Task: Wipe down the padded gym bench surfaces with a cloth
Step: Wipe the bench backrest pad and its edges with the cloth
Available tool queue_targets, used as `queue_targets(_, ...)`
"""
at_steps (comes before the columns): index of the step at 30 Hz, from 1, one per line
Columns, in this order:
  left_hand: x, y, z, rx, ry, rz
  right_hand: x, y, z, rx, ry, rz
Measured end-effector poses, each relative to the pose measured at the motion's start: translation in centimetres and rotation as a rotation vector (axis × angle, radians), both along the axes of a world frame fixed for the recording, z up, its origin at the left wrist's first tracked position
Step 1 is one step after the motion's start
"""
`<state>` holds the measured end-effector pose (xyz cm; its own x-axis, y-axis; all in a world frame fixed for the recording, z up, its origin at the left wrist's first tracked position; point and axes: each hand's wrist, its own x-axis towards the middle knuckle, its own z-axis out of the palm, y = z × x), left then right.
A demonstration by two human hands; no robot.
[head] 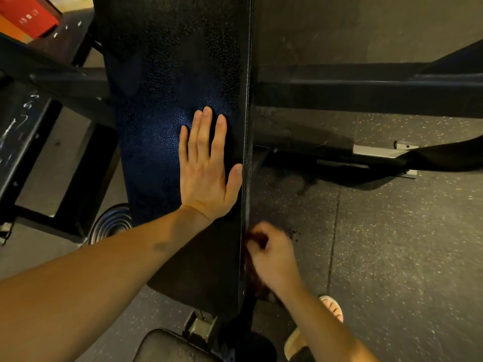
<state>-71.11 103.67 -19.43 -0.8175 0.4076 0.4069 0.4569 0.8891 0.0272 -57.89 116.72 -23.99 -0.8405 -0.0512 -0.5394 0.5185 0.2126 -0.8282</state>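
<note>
The long black padded backrest (162, 121) of the gym bench runs up the middle of the view, its textured vinyl catching a blue sheen. My left hand (206, 168) lies flat on the pad near its right edge, fingers straight. My right hand (271, 254) is curled against the pad's right side edge, gripping a dark reddish cloth (252, 275) that is mostly hidden and blurred beneath it. The smaller seat pad (167, 346) shows at the bottom.
Black steel frame bars (366, 92) cross to the right, and more frame (39, 142) stands at the left. A weight plate (109, 223) lies on the floor left of the bench. Speckled rubber flooring (405, 244) spreads right. My sandalled foot (332, 307) is near the bench base.
</note>
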Motion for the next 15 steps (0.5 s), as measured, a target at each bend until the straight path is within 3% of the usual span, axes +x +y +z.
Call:
queue_targets(4,0.0,0.0,0.0,-0.010,-0.004,-0.003,-4.1,0.7,2.6,-0.161,0.318,-0.313)
queue_targets(6,0.0,0.0,0.0,-0.004,-0.010,-0.006,-1.1,0.1,1.1,-0.134,0.172,-0.213)
queue_targets(8,0.0,-0.1,0.0,-0.003,-0.012,-0.005,2.3,-0.4,-0.4,-0.055,-0.059,0.053)
queue_targets(10,0.1,-0.2,0.0,-0.004,-0.017,-0.007,2.2,-0.2,-1.0,-0.032,-0.107,0.082)
queue_targets(15,0.9,0.2,0.8,-0.029,-0.050,0.031,-4.4,1.5,3.5,-0.097,0.337,-0.248)
